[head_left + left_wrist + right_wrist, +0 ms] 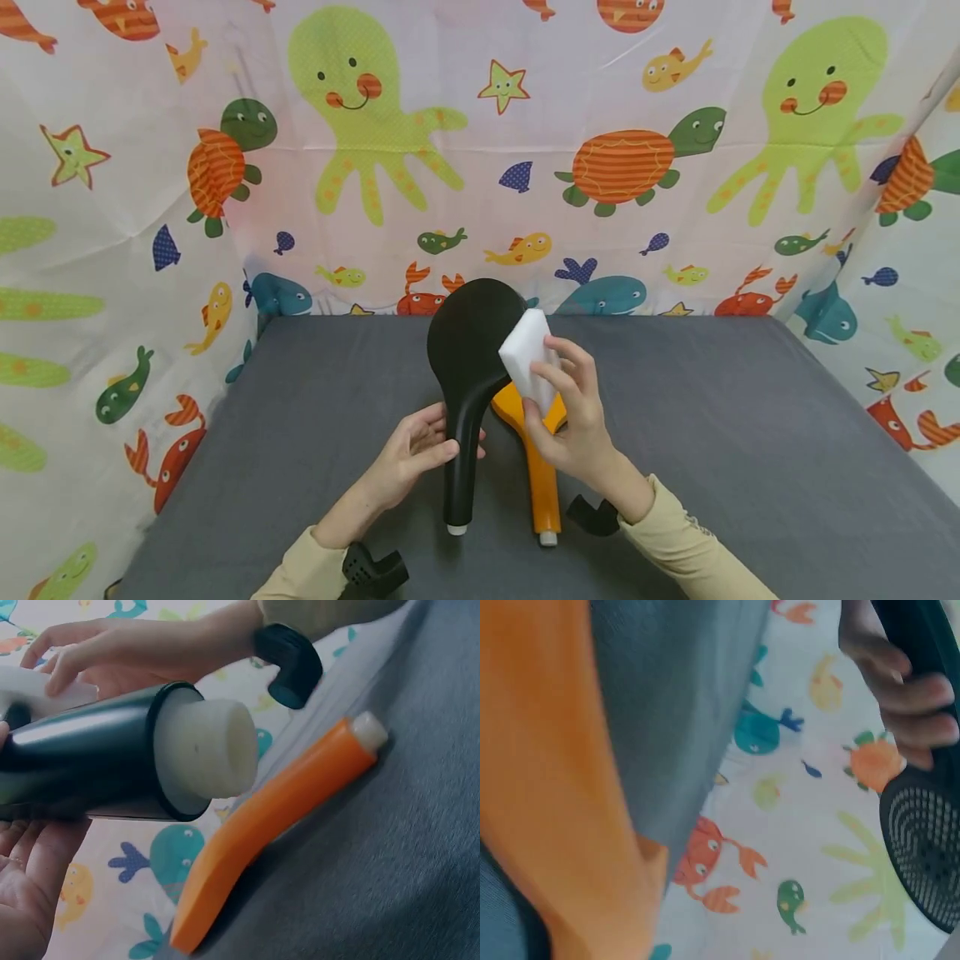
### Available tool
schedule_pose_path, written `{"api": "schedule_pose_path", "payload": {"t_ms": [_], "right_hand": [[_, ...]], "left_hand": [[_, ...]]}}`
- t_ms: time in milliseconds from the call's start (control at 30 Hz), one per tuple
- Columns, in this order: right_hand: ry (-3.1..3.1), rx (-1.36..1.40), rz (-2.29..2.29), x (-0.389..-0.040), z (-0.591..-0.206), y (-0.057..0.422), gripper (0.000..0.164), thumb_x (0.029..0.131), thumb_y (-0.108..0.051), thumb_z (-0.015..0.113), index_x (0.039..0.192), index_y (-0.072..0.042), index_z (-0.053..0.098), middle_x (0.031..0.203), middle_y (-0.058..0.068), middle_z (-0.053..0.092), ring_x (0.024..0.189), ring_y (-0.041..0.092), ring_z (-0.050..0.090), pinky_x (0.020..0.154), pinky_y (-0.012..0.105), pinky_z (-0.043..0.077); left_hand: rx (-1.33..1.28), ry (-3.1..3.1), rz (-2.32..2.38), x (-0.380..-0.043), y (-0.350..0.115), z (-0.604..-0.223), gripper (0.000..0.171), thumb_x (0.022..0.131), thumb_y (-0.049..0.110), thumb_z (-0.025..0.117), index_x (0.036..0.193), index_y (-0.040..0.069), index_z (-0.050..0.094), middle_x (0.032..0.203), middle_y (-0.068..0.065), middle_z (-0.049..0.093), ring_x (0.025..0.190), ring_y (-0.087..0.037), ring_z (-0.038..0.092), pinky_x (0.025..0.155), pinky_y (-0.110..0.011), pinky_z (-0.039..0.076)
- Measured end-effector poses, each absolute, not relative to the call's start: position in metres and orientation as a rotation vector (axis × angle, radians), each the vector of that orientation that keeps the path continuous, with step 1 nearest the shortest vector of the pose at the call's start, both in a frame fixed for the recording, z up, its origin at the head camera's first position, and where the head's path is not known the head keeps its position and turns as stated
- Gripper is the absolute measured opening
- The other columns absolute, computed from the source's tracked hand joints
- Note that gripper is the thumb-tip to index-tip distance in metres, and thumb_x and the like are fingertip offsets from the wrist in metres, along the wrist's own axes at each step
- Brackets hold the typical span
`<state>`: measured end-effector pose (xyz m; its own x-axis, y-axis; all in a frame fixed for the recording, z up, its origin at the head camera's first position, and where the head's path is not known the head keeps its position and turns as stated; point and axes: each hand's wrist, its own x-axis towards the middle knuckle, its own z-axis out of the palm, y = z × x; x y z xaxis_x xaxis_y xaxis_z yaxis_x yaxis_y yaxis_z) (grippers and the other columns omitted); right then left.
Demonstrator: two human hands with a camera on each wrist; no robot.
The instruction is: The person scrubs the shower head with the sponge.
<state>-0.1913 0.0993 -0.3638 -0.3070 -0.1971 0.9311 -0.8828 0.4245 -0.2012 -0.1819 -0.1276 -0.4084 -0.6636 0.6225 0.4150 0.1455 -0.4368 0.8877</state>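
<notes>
My left hand [420, 454] grips the handle of a black shower head [476, 329], its smooth back facing the head camera and its round head uppermost. In the right wrist view the dotted spray face [926, 855] shows on its other side. A white fitting [217, 750] sticks out of the handle's end in the left wrist view. Between the thumb and fingers of my right hand [577, 417] is a white sponge block [527, 354], held right by the edge of the black head. Below that hand an orange shower head [542, 475] lies on the table, its head partly hidden.
Grey cloth covers the table [337, 375]. Behind it and at both sides hangs a white curtain [450, 183] printed with sea animals. Black wrist mounts [375, 571] sit at both wrists over the beige sleeves.
</notes>
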Motion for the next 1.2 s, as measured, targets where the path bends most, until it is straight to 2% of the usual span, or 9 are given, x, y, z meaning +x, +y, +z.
{"api": "schedule_pose_path", "payload": {"t_ms": [100,200,333,433,500,667,767,967,1200], "right_hand": [[-1.759,0.88,1.015,-0.189,-0.343,0.099,0.033,0.088,-0.013,0.051,0.111,0.01,0.048,0.12,0.037,0.042,0.101,0.043,0.046,0.083,0.029,0.048],[-1.757,0.826,1.124,-0.191,-0.325,0.101,0.036,0.082,-0.002,0.047,0.113,0.016,0.047,0.119,0.038,0.045,0.104,0.043,0.047,0.09,0.027,0.043],[-1.763,0.771,1.217,-0.2,-0.333,0.107,0.038,0.083,0.0,0.046,0.119,0.012,0.048,0.125,0.029,0.047,0.111,0.035,0.046,0.093,0.029,0.042],[-1.755,0.803,1.28,-0.2,-0.348,0.107,0.039,0.083,0.002,0.048,0.121,0.011,0.045,0.128,0.027,0.044,0.113,0.03,0.045,0.092,0.027,0.044],[-1.76,0.846,1.317,-0.194,-0.354,0.104,0.04,0.081,0.007,0.049,0.12,0.014,0.043,0.125,0.032,0.041,0.111,0.028,0.046,0.089,0.024,0.046],[-1.784,0.875,1.35,-0.182,-0.346,0.097,0.038,0.078,0.013,0.046,0.115,0.02,0.039,0.118,0.038,0.039,0.103,0.025,0.046,0.081,0.019,0.048],[-1.778,0.857,1.312,-0.189,-0.338,0.103,0.037,0.083,0.01,0.042,0.119,0.018,0.04,0.121,0.035,0.043,0.104,0.026,0.046,0.084,0.023,0.047],[-1.784,0.808,1.292,-0.208,-0.335,0.119,0.039,0.09,0.002,0.039,0.127,0.007,0.047,0.128,0.019,0.05,0.105,0.027,0.048,0.09,0.03,0.042],[-1.934,0.651,1.292,-0.197,-0.353,0.124,0.039,0.087,0.013,0.039,0.125,0.009,0.046,0.122,0.024,0.052,0.097,0.028,0.051,0.084,0.024,0.043]], "left_hand": [[1.104,1.505,2.127,-0.183,-0.13,-0.407,0.041,0.094,0.001,0.048,0.132,-0.011,0.037,0.114,-0.015,0.061,0.096,-0.03,0.064,0.088,-0.042,0.048],[1.154,1.611,2.061,-0.183,-0.131,-0.407,0.042,0.093,-0.001,0.05,0.132,-0.01,0.037,0.115,-0.022,0.058,0.097,-0.029,0.063,0.088,-0.04,0.048],[1.224,1.747,2.014,-0.182,-0.13,-0.407,0.04,0.092,-0.004,0.05,0.131,-0.009,0.039,0.113,-0.025,0.058,0.096,-0.034,0.062,0.085,-0.039,0.05],[1.217,1.8,2.044,-0.183,-0.13,-0.406,0.038,0.092,-0.005,0.05,0.129,-0.008,0.041,0.111,-0.02,0.06,0.095,-0.036,0.061,0.085,-0.039,0.05],[1.19,1.835,2.066,-0.185,-0.132,-0.406,0.037,0.091,-0.006,0.051,0.127,-0.007,0.043,0.111,-0.017,0.061,0.095,-0.033,0.062,0.085,-0.038,0.05],[1.182,1.924,2.014,-0.189,-0.139,-0.405,0.039,0.091,-0.004,0.052,0.129,-0.006,0.042,0.115,-0.021,0.058,0.099,-0.024,0.062,0.087,-0.037,0.049],[1.203,2.056,1.904,-0.189,-0.142,-0.405,0.045,0.091,-0.002,0.054,0.134,-0.004,0.04,0.12,-0.02,0.057,0.105,-0.02,0.06,0.087,-0.035,0.049],[1.24,2.328,1.718,-0.187,-0.14,-0.407,0.049,0.089,0.003,0.06,0.135,0.0,0.042,0.124,-0.013,0.057,0.109,-0.018,0.056,0.084,-0.036,0.05],[1.191,2.483,1.727,-0.186,-0.14,-0.404,0.048,0.087,0.001,0.062,0.132,-0.003,0.045,0.121,-0.014,0.058,0.102,-0.023,0.059,0.081,-0.04,0.051]]}}
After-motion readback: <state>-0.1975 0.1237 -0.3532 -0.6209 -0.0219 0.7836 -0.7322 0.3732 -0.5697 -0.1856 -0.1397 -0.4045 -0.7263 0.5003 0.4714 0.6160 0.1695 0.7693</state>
